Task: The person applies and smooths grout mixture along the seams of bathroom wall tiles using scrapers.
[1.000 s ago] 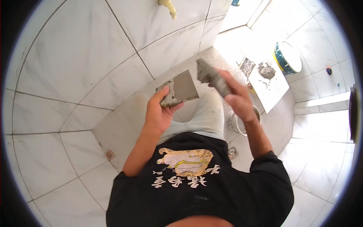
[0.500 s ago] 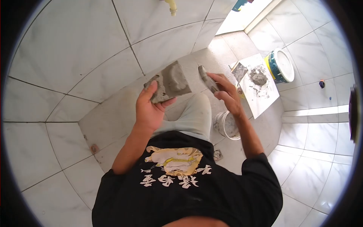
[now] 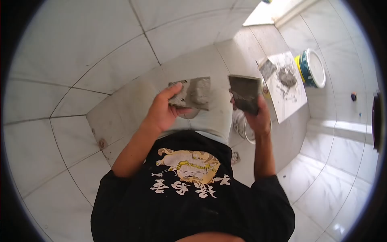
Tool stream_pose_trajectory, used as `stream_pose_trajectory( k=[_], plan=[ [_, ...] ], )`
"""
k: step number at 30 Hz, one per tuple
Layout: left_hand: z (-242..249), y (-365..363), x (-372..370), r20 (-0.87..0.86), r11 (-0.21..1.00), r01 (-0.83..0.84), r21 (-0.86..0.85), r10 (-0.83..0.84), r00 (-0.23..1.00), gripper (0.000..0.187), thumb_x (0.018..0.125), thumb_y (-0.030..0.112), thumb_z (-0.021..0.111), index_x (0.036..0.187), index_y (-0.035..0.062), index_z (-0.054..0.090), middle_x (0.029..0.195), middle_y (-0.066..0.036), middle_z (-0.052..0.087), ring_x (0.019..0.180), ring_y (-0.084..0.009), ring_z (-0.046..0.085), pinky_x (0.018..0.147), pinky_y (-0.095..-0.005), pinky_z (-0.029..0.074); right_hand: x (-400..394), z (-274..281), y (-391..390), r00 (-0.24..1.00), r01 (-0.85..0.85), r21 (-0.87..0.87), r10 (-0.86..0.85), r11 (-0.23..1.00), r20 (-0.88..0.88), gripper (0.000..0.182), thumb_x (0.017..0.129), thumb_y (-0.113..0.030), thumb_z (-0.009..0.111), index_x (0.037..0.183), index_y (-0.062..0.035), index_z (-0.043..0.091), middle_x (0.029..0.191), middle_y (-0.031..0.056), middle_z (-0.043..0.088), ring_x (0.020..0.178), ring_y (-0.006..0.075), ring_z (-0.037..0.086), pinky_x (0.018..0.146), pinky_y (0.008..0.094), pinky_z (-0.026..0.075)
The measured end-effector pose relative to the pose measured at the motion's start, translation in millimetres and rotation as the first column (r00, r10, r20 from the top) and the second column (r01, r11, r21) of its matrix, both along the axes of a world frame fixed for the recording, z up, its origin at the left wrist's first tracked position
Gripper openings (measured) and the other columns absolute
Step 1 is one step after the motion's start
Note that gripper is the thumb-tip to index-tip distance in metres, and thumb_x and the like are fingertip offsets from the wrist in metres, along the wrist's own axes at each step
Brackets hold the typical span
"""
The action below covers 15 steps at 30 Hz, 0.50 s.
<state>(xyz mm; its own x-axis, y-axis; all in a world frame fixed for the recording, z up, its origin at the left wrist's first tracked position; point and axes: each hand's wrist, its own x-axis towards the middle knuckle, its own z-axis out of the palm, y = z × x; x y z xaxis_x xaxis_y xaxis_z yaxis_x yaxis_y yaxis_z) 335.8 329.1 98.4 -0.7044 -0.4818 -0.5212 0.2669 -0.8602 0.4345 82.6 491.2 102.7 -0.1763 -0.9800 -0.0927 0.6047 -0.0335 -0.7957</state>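
My left hand (image 3: 163, 107) grips the left end of a flat tile piece (image 3: 198, 93) with wet grey mortar spread on its right part; the thumb is on top and the fingers are underneath. To the right, my right hand (image 3: 258, 115) is closed around the lower part of a dark grey flat tool (image 3: 244, 90), its broad face turned toward the camera. Its handle, if any, is hidden. The tool and the tile piece are apart, both held above the floor.
A white board (image 3: 282, 107) bears a mortar heap (image 3: 287, 78) and a grey piece (image 3: 267, 69). Beside it stands a lidded green and yellow bucket (image 3: 310, 68). A smeared white bucket (image 3: 252, 133) is behind my right wrist. Tiled walls (image 3: 88, 32) rise around the floor (image 3: 125, 101).
My right hand has turned the tool from edge-on to face the camera and moved slightly right. My left hand has moved a little right and levelled the tile piece. The view has shifted.
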Motion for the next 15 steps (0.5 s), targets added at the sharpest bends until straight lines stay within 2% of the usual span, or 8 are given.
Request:
stream_pose_trajectory(
  k=[1,2,3,6,9,11,14,15],
  plan=[
    [-7,-5,-1,0.021,0.999,0.031,-0.007,-0.031,0.999,0.029,0.094,0.023,0.058,0.112,0.0004,0.06,0.099,-0.011,0.07,0.082,-0.023,0.072,0.062,-0.0369,0.064,0,22,-1,0.999,0.034,0.019,-0.034,0.999,0.008,0.068,0.086,-0.041,0.061,0.138,0.0007,0.047,0.131,0.0251,0.051,0.109,0.0339,0.058,0.091,0.0422,0.046],
    [-6,-8,-4,0.044,0.998,0.051,-0.034,-0.049,0.998,0.03,0.094,0.024,0.057,0.113,0.0001,0.061,0.098,-0.012,0.071,0.08,-0.0227,0.072,0.062,-0.0367,0.064,4,54,-6,0.771,-0.048,-0.086,-0.018,0.995,-0.637,0.061,0.084,-0.035,0.065,0.135,-0.0032,0.052,0.13,0.0251,0.05,0.111,0.0345,0.056,0.091,0.0426,0.046],
    [-8,-12,-8,0.045,0.997,0.077,-0.025,-0.076,0.996,0.03,0.094,0.024,0.057,0.113,0.0001,0.061,0.098,-0.012,0.071,0.08,-0.0227,0.072,0.062,-0.0367,0.064,7,77,-12,0.175,-0.186,-0.095,-0.062,0.978,-0.983,0.056,0.083,-0.029,0.069,0.132,-0.0071,0.057,0.129,0.0252,0.049,0.113,0.0351,0.054,0.091,0.0431,0.045],
    [-8,-23,-20,0.068,0.981,0.165,-0.107,-0.158,0.985,0.034,0.093,0.028,0.06,0.113,0.0007,0.061,0.098,-0.01,0.07,0.082,-0.0203,0.07,0.063,-0.0349,0.063,13,103,-26,-0.105,-0.206,-0.031,-0.054,0.978,-0.993,0.053,0.077,-0.021,0.075,0.128,-0.0152,0.063,0.123,0.0239,0.05,0.112,0.0364,0.052,0.092,0.0438,0.045],
    [-1,-34,-35,0.126,0.957,0.227,-0.181,-0.207,0.97,0.036,0.093,0.028,0.059,0.115,-0.0009,0.061,0.099,-0.01,0.069,0.082,-0.02,0.07,0.063,-0.035,0.063,1,95,-41,-0.233,-0.265,0.064,0.0,0.962,-0.972,0.052,0.076,-0.025,0.075,0.126,-0.0179,0.064,0.118,0.0213,0.051,0.106,0.037,0.052,0.092,0.0435,0.045],
    [-7,-42,-42,0.197,0.944,0.19,-0.271,-0.139,0.971,0.037,0.094,0.026,0.057,0.119,-0.0018,0.059,0.102,-0.011,0.069,0.081,-0.0211,0.07,0.063,-0.0352,0.063,-14,80,-50,-0.24,-0.212,0.051,-0.001,0.976,-0.971,0.05,0.075,-0.024,0.074,0.124,-0.0182,0.066,0.115,0.0205,0.052,0.103,0.0363,0.053,0.091,0.0436,0.046],
    [-54,-82,-33,-0.026,0.984,0.123,-0.127,-0.127,0.992,0.04,0.096,0.025,0.054,0.127,-0.0006,0.053,0.114,-0.014,0.066,0.097,-0.0258,0.069,0.071,-0.0407,0.063,-52,17,-66,-0.25,-0.121,0.19,0.155,0.974,-0.956,0.05,0.083,-0.028,0.07,0.13,-0.0141,0.06,0.113,0.018,0.055,0.1,0.0324,0.056,0.088,0.0416,0.049],
    [-67,-93,-34,-0.117,0.995,0.066,-0.077,-0.075,0.99,0.041,0.097,0.025,0.054,0.13,0.0005,0.051,0.119,-0.015,0.065,0.103,-0.0279,0.068,0.075,-0.043,0.062,-67,-29,-74,0.461,0.008,0.222,0.193,0.975,-0.866,0.051,0.088,-0.032,0.066,0.133,-0.0113,0.056,0.11,0.0153,0.056,0.098,0.0297,0.057,0.087,0.0413,0.05]
  ],
)
